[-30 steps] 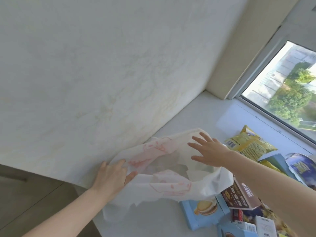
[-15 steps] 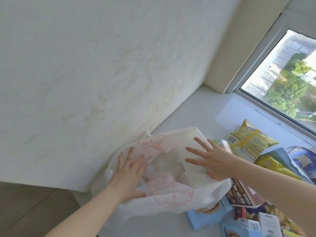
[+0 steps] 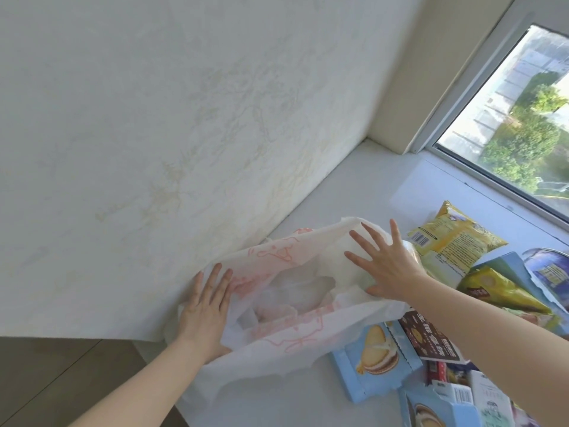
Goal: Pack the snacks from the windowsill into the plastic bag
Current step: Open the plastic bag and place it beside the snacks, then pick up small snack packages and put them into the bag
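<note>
Plastic bag [image 3: 271, 257], thin and white with pink print, lies mouth-open on the windowsill [image 3: 354, 186] at 6 o'clock of the view. Left hand [image 3: 204, 306] presses flat on its 9 o'clock rim; right hand [image 3: 391, 266], fingers spread, presses its 3 o'clock rim. The film seems light, soft, slippery: pinching the rim should hold better. Yellow snack packet [image 3: 455, 238] lies at its 3 o'clock.

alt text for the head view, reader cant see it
Two open hands spread a white, pink-printed plastic bag on a windowsill, left hand on its left side, right hand on its right rim. Snack packs lie beside it.
</note>
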